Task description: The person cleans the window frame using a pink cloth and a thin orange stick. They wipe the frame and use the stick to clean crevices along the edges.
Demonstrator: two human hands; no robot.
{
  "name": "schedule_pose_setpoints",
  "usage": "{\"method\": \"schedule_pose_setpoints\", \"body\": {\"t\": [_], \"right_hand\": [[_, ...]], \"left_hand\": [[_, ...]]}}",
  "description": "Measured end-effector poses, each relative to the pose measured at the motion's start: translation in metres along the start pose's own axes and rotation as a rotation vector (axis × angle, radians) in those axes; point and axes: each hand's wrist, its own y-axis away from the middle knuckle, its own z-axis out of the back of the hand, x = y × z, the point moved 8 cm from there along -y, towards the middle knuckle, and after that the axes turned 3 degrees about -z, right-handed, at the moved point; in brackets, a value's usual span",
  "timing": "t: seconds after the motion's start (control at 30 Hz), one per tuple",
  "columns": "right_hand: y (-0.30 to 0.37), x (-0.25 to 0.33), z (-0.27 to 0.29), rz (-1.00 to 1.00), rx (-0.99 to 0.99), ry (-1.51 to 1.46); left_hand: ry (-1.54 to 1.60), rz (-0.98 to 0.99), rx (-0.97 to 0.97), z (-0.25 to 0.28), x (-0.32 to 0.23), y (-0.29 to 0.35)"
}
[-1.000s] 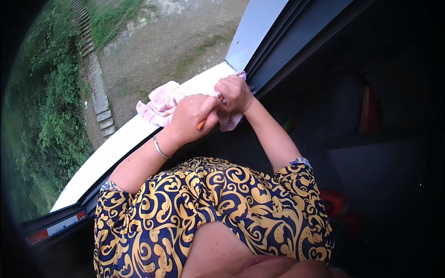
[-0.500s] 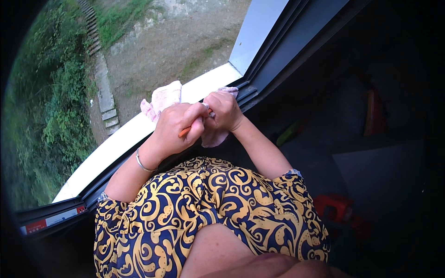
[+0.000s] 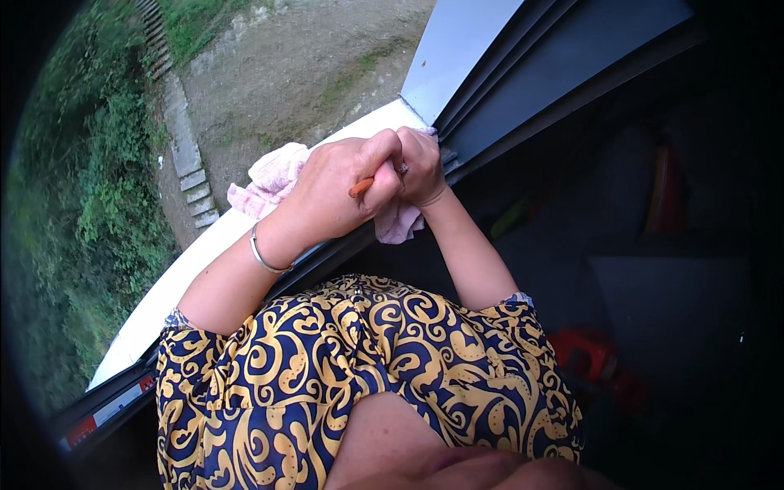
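My left hand [image 3: 347, 181] is closed around a thin tool with an orange handle [image 3: 360, 189]; the handle's end sticks out below the thumb. Right against it, my right hand [image 3: 421, 167] is closed on a pale pink cloth [image 3: 399, 224], which hangs below the fingers and shows a little beyond them. The tool's other end lies hidden between the two hands, so its kind cannot be made out. Another pink cloth [image 3: 271, 178] lies crumpled on the white window sill [image 3: 184, 286], just left of my left hand.
A dark window frame [image 3: 563, 65] with tracks rises at the right of the sill. Beyond the sill, far below, are bare ground, steps [image 3: 196, 196] and bushes. In the dark room at right are a red object [image 3: 584, 355] and a green one [image 3: 510, 219].
Both hands, still together, have moved slightly up and to the right along the frame, with the orange-handled tool and the hanging cloth. My view has shifted a little.
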Motion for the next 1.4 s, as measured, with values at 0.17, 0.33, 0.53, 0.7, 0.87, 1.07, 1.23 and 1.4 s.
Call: {"method": "schedule_pose_setpoints", "body": {"t": [0.17, 0.33, 0.53, 0.7, 0.87, 1.07, 1.23, 1.4], "right_hand": [[-0.020, 0.009, -0.005, 0.109, 0.061, 0.022], [-0.030, 0.039, -0.015, 0.228, 0.214, 0.064], [-0.042, 0.060, -0.014, 0.189, 0.169, -0.053], [-0.029, 0.057, -0.020, 0.119, 0.099, -0.144], [-0.019, 0.027, -0.020, 0.016, 0.092, -0.149], [-0.018, 0.004, -0.017, -0.084, 0.015, -0.237], [-0.014, 0.005, -0.010, 0.098, 0.041, -0.132], [-0.014, -0.006, -0.020, 0.119, 0.162, 0.031]], "left_hand": [[0.340, 0.226, -0.145, 0.009, 0.045, 0.009], [0.537, 0.329, -0.297, 0.002, 0.076, 0.057], [0.444, 0.286, -0.340, 0.053, 0.031, 0.060], [0.282, 0.292, -0.253, 0.050, 0.028, 0.055], [0.210, 0.309, -0.162, 0.035, 0.028, 0.027], [0.216, 0.271, -0.159, 0.035, 0.024, -0.002], [0.198, 0.251, -0.140, 0.007, 0.018, 0.013], [0.342, 0.208, -0.313, 0.003, 0.044, 0.013]]}}
